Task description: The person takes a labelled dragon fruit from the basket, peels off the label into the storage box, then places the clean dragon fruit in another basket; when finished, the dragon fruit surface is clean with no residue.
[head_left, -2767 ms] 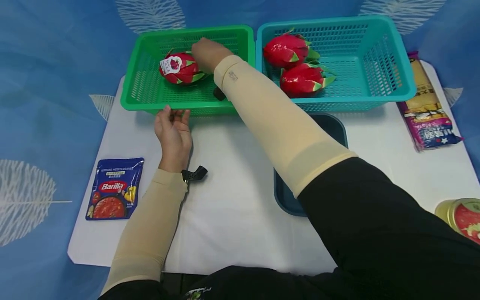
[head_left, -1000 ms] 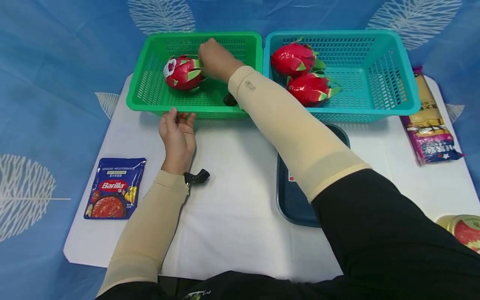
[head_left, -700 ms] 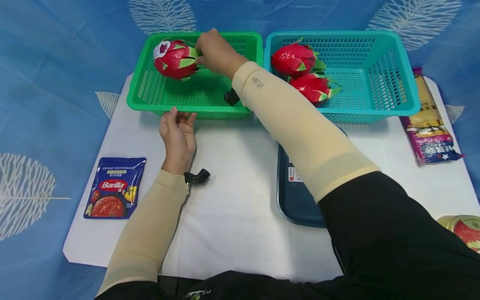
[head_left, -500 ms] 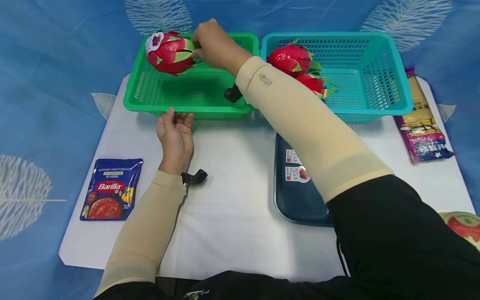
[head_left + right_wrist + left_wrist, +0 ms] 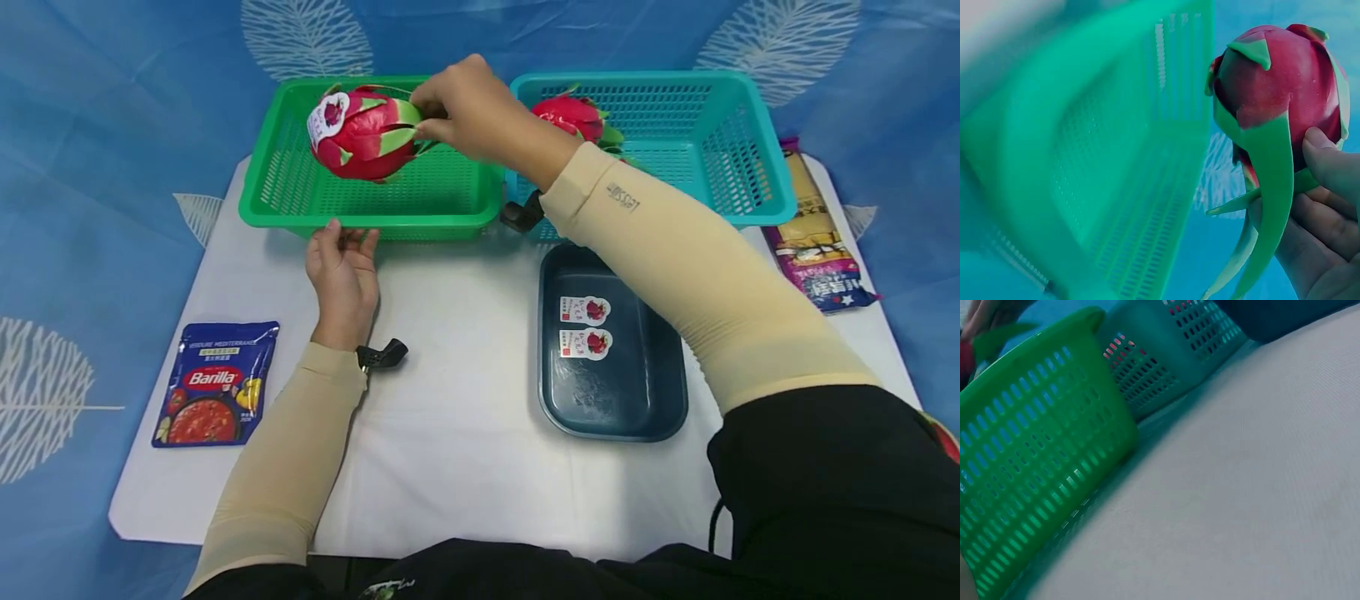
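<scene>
In the head view a red dragon fruit [image 5: 375, 137] with a white sticker hangs above the green basket [image 5: 420, 223]. My right hand [image 5: 483, 112] pinches it by its green leafy end; in the right wrist view the thumb presses on the red skin. My left hand [image 5: 343, 279], palm up with relaxed fingers, touches the basket's front rim. Beside it, the teal basket [image 5: 705, 171] contains another dragon fruit [image 5: 564, 114]; a second one there is mostly hidden by my right arm. The left wrist view shows mainly the green basket's slotted wall [image 5: 1029, 444].
A dark blue tray [image 5: 637, 375] with two dragon-fruit stickers [image 5: 585, 343] lies in front of the teal basket. At the left is a blue Barilla pouch [image 5: 213, 383]. A purple and gold packet [image 5: 821, 237] lies at the right edge. My right sleeve mostly hides a jar.
My right hand has lifted the dragon fruit out of the green basket, then moved slightly right and nearer with it. The tray's stickers have come into view. My left hand stays at the rim.
</scene>
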### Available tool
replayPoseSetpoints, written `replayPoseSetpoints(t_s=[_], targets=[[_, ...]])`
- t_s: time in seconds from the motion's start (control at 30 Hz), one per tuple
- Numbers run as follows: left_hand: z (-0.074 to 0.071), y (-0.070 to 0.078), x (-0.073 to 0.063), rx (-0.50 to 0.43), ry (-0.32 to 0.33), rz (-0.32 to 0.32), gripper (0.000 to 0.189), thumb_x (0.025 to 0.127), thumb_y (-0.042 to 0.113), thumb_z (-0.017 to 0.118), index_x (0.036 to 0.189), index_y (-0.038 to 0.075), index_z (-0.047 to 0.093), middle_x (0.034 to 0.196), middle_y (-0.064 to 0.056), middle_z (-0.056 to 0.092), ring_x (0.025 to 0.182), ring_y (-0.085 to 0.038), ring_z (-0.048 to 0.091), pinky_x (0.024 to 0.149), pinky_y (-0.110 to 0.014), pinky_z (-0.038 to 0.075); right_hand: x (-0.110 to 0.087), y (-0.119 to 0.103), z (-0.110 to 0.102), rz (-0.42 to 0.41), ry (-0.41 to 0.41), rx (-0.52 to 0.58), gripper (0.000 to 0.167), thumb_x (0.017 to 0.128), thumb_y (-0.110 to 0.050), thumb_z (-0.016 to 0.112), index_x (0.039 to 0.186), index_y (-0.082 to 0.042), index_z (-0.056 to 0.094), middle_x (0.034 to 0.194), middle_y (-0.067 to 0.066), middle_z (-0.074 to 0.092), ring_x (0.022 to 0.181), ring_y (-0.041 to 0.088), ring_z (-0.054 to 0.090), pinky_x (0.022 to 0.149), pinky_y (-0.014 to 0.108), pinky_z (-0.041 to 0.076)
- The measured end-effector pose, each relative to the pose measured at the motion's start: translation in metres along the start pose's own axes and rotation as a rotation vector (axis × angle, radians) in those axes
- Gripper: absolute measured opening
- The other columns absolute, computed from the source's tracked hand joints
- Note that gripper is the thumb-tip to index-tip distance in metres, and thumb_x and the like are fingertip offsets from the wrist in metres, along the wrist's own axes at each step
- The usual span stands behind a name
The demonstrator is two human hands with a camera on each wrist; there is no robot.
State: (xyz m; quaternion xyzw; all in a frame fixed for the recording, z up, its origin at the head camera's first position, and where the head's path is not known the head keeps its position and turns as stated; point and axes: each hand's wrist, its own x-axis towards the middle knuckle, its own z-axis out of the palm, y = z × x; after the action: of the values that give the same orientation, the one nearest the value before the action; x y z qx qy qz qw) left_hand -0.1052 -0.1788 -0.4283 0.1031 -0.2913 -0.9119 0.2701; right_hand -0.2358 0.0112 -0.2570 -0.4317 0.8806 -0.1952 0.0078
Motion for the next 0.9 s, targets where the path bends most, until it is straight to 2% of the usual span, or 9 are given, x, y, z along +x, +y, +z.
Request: replayPoseSetpoints(t_s=[0.2, 0.33, 0.47, 0.57, 0.67, 0.8, 0.9], targets=[[0.000, -0.003, 0.006, 0.011, -0.011, -0.008, 0.010, 0.108, 0.006, 0.056, 0.106, -0.002, 0.051, 0.100, -0.015, 0.057, 0.089, -0.024, 0.064, 0.088, -0.036, 0.061, -0.041, -0.001, -0.012, -0.040, 0.048, 0.103, 0.020, 0.103, -0.025, 0.070, 0.113, -0.010, 0.079, 0.109, 0.001, 0.078, 0.094, 0.011, 0.071, 0.086, 0.028, 0.055], [0.001, -0.006, 0.009, 0.033, -0.004, -0.005, 0.014, 0.108, 0.008, 0.057, 0.110, -0.004, 0.051, 0.104, -0.017, 0.057, 0.091, -0.023, 0.065, 0.091, -0.037, 0.060, -0.067, -0.002, -0.015, -0.061, 0.059, 0.164, 0.019, 0.101, -0.024, 0.073, 0.114, -0.011, 0.080, 0.108, -0.003, 0.078, 0.091, 0.007, 0.070, 0.078, 0.026, 0.054], [0.003, -0.008, 0.011, 0.032, 0.023, -0.014, 0.014, 0.108, 0.006, 0.056, 0.112, -0.005, 0.049, 0.105, -0.018, 0.057, 0.088, -0.022, 0.064, 0.085, -0.033, 0.061, -0.090, -0.001, -0.015, -0.087, 0.067, 0.189, 0.020, 0.098, -0.021, 0.077, 0.115, -0.010, 0.080, 0.105, -0.002, 0.078, 0.085, 0.009, 0.068, 0.072, 0.029, 0.051], [0.004, -0.010, 0.012, 0.014, 0.023, -0.009, 0.014, 0.109, 0.005, 0.054, 0.114, -0.007, 0.047, 0.108, -0.021, 0.055, 0.090, -0.023, 0.063, 0.084, -0.033, 0.061, -0.105, 0.000, -0.012, -0.110, 0.069, 0.223, 0.024, 0.095, -0.018, 0.081, 0.117, -0.008, 0.080, 0.106, 0.000, 0.078, 0.088, 0.012, 0.070, 0.076, 0.031, 0.056], [0.005, -0.011, 0.013, 0.000, 0.015, 0.008, 0.015, 0.109, 0.004, 0.053, 0.114, -0.008, 0.047, 0.109, -0.023, 0.054, 0.093, -0.025, 0.063, 0.089, -0.035, 0.059, -0.119, 0.000, -0.005, -0.123, 0.060, 0.255, 0.030, 0.092, -0.016, 0.085, 0.120, -0.006, 0.079, 0.109, 0.003, 0.078, 0.095, 0.014, 0.072, 0.081, 0.034, 0.060], [0.004, -0.011, 0.015, 0.009, -0.006, 0.023, 0.013, 0.108, 0.004, 0.054, 0.112, -0.007, 0.048, 0.104, -0.019, 0.056, 0.091, -0.025, 0.063, 0.090, -0.035, 0.060, -0.133, 0.000, 0.007, -0.128, 0.030, 0.272, 0.038, 0.090, -0.014, 0.086, 0.125, -0.002, 0.077, 0.116, 0.008, 0.077, 0.104, 0.019, 0.072, 0.084, 0.037, 0.061], [0.005, -0.010, 0.016, -0.011, -0.019, 0.015, 0.011, 0.108, 0.004, 0.055, 0.109, -0.005, 0.049, 0.100, -0.018, 0.057, 0.089, -0.025, 0.064, 0.087, -0.036, 0.061, -0.140, -0.001, 0.016, -0.125, -0.001, 0.267, 0.038, 0.090, -0.013, 0.086, 0.125, -0.001, 0.076, 0.116, 0.009, 0.077, 0.103, 0.020, 0.073, 0.083, 0.038, 0.061]])
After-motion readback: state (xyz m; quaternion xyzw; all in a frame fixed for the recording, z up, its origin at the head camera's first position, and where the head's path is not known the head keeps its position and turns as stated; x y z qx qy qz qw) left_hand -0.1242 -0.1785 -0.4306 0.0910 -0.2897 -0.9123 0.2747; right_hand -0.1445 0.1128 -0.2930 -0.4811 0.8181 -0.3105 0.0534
